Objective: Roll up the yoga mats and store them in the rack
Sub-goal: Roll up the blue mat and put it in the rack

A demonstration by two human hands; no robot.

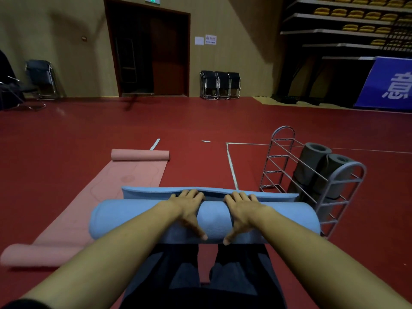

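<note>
Two hands, left hand (188,205) and right hand (242,207), press flat-fingered on the blue mat (214,221), roll axis nine-to-three, short flap at twelve; rack (341,186) at two, right nearer.

Four yoga mats are in view. One blue mat (214,221) lies nearly rolled up at the near centre. One pink mat (124,181) lies on the floor to the left, both of its ends curled. Two grey rolled mats, the farther one (311,161) and the nearer one (334,172), stand on end on the right. There is one metal wire rack (316,175) on the right. Two hands show, the left hand (189,208) and the right hand (243,210). Three folded chairs (220,85) lean at the far wall.
</note>
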